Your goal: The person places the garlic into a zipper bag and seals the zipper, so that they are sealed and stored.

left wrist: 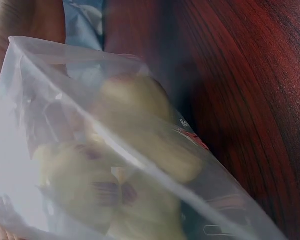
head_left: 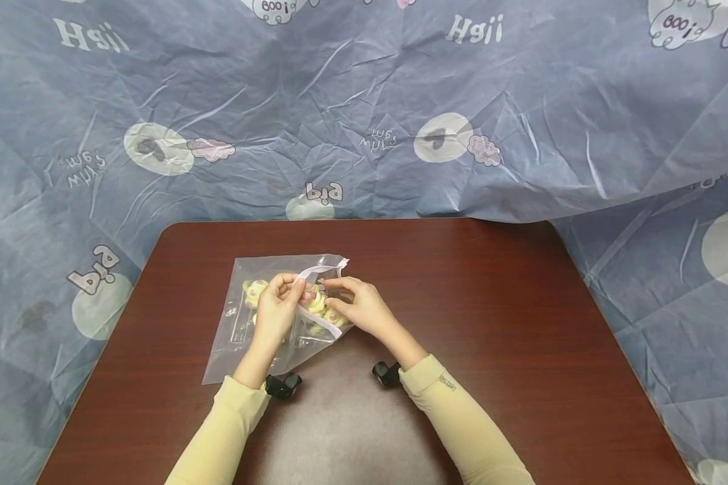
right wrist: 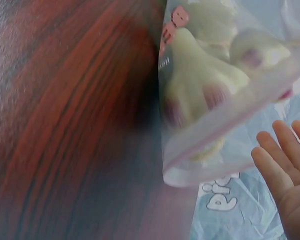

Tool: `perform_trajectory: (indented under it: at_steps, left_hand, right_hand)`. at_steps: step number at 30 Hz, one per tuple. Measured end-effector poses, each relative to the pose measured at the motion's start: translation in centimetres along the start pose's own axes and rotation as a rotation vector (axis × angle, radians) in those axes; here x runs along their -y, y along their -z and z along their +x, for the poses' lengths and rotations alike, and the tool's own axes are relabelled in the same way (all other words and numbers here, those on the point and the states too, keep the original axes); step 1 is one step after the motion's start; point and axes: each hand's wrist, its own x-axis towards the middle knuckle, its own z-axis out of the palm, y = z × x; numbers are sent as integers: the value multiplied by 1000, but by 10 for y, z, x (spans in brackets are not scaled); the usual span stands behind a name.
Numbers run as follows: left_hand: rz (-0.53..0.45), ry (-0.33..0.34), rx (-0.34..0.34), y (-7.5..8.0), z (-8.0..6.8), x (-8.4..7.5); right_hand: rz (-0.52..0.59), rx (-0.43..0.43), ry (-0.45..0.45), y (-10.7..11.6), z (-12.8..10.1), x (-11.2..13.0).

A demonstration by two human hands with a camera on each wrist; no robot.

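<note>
A clear zip bag (head_left: 245, 343) lies on the table with its white-edged mouth turned to the right and held partly apart. Several pale yellow, rounded figures with pink and purple marks sit inside, one yellow figure (right wrist: 202, 75) showing through the plastic in the right wrist view. My left hand (head_left: 277, 303) pinches the upper rim of the bag's mouth between thumb and fingers. At the mouth, my right hand (head_left: 362, 306) has its fingers extended toward the contents; whether the fingertips touch a figure cannot be made out. In the left wrist view the bag hides most of the left hand.
The brown wooden table (head_left: 491, 323) extends to the right of the bag. A blue patterned cloth (head_left: 364, 121) hangs behind it and at both sides. Each wrist wears a small black camera, such as the left wrist camera (head_left: 284, 385).
</note>
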Motion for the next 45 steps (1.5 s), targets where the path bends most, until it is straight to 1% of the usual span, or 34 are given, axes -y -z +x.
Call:
perform_trajectory:
  at_steps: [2,5,14,19,24,27,30,33,37,42,45]
  left_hand:
    - [-1,-6,1,0,0,0]
    - [-6,-9,0,-1,0,1]
    - [-12,-16,-1,1,0,0]
    - [0,-10,-1,1,0,-1]
    - [-3,-15,1,1,0,-2]
    - [-6,-17,4,1,0,-1]
    - [-10,-15,7,2,0,-1]
    - [-12,-12,7,2,-1,-1]
    - [-14,-9,7,2,0,-1]
    - [-10,-11,7,2,-1,-1]
    - [-11,-10,2,2,-1,-2]
  right_hand:
    - [14,-37,5,4,-2,-1]
    - [30,-77,-13,10,-3,-2]
    - [19,-172,-31,26,-7,-13]
    - [-5,-209,-99,25,-10,-27]
    - [-34,-184,-210,19,-15,-41]
    - [-73,-154,-248,16,-18,-46]
    - [-110,-125,-268,13,-20,-49]
    - [-123,-95,-286,11,-21,-50]
    - [-113,-62,-309,8,-22,-51]
    - [-95,-47,-344,4,-21,-53]
    - [-103,-42,-346,1,-22,-54]
